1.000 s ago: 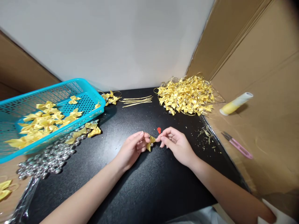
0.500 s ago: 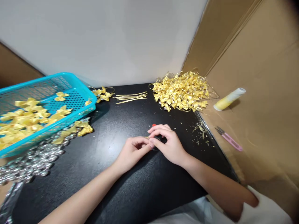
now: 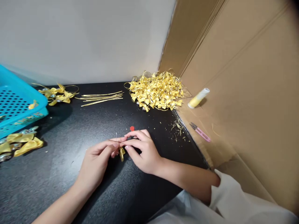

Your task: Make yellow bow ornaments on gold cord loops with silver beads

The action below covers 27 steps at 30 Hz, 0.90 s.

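Note:
Over the black table (image 3: 60, 161), my left hand (image 3: 100, 155) pinches a small yellow ribbon piece (image 3: 122, 153) that hangs below the fingertips. A thin needle-like tip (image 3: 116, 135) stands up above these fingers. My right hand (image 3: 143, 151) meets the left at the fingertips, its fingers bent and pressed together; what they hold is too small or hidden to name. Just behind the right fingers lies a round red object (image 3: 132, 128), beside something dark that is partly covered by the hand.
A blue basket (image 3: 23, 90) is at the left, with yellow bows and silver beads (image 3: 5, 156) before it. Gold strips (image 3: 101, 99) and a heap of yellow bows (image 3: 156, 90) lie behind. Right are a thread spool (image 3: 198, 98) and pink snips (image 3: 201, 133).
The view has swung to the right, so things appear further left. The yellow ribbon piece now shows below my fingers, and a needle-like tip shows above them.

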Tool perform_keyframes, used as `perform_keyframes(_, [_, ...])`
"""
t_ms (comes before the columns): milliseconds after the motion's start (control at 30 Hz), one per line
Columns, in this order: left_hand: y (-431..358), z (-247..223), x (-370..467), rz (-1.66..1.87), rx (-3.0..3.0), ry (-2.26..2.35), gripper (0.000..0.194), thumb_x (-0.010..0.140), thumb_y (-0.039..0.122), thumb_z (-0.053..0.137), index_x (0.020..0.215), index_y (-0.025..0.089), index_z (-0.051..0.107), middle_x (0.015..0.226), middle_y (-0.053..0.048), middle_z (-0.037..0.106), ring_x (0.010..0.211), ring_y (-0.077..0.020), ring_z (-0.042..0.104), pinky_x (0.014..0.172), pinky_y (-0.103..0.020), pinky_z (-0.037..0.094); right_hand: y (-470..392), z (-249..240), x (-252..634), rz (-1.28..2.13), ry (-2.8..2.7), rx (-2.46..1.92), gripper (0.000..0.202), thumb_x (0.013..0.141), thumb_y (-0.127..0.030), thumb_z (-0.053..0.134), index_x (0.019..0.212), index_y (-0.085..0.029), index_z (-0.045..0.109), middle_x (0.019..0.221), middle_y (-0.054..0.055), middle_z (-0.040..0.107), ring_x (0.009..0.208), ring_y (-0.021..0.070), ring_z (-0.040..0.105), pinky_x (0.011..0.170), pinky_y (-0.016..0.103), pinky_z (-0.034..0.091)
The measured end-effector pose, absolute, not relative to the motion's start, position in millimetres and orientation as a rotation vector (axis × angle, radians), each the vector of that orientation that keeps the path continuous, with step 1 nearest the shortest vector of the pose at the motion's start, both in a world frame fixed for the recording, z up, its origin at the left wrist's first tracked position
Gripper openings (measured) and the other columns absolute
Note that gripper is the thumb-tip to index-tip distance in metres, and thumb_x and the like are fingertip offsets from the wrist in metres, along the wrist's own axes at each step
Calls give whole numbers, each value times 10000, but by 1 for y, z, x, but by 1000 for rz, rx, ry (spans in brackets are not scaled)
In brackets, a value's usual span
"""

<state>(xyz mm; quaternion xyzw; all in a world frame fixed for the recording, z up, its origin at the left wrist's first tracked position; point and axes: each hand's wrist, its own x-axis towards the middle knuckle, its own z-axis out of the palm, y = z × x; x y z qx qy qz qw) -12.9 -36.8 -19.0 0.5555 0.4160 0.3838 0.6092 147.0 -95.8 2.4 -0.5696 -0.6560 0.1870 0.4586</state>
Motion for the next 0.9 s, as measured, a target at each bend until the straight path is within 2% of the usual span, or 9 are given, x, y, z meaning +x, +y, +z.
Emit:
perform_keyframes(100, [-40,-13,-11,888,1327,989,190,804,330,681,625,283,727,871,-18,758,854,-200,687,725,-296,531,-97,5,147,379,-1514,-1374,158,852,-174,605,890,-239,745,1014,50,700,980,193,594,907,368,476])
perform_keyframes(200, [-46,-3,-8,863,1379,971,141,793,297,687,675,279,762,895,-23,771,885,-208,703,792,-309,542,-98,8,149,370,-1532,-1378,176,846,-171,602,905,-251,747,1066,52,689,1019,209,581,913,388,477])
perform_keyframes(433, [-50,5,-4,891,1366,974,125,772,224,679,716,219,791,950,-55,774,898,-213,698,843,-314,527,-102,2,149,487,-1586,-1367,323,918,-168,530,1126,-331,716,1164,49,651,1097,229,535,950,434,452])
perform_keyframes(567, [-50,6,-3,863,1286,993,202,791,218,621,676,211,788,951,-50,769,901,-212,683,830,-308,517,-102,-1,148,489,-1562,-1331,382,926,-158,520,1217,-354,671,1161,47,656,1087,227,543,938,429,462])
perform_keyframes(767, [-51,7,-2,859,1283,1018,228,775,207,585,694,216,797,927,-47,761,898,-217,670,830,-323,504,-101,0,146,549,-1508,-1304,367,916,-168,534,1163,-382,700,1102,37,679,1041,226,567,897,427,484])
perform_keyframes(900, [-53,7,-3,903,1412,1019,203,776,231,613,662,224,781,866,-47,756,855,-210,656,824,-337,490,-100,0,144,786,-1360,-1264,331,902,-173,550,1094,-366,737,1078,36,678,1024,213,576,913,412,486])
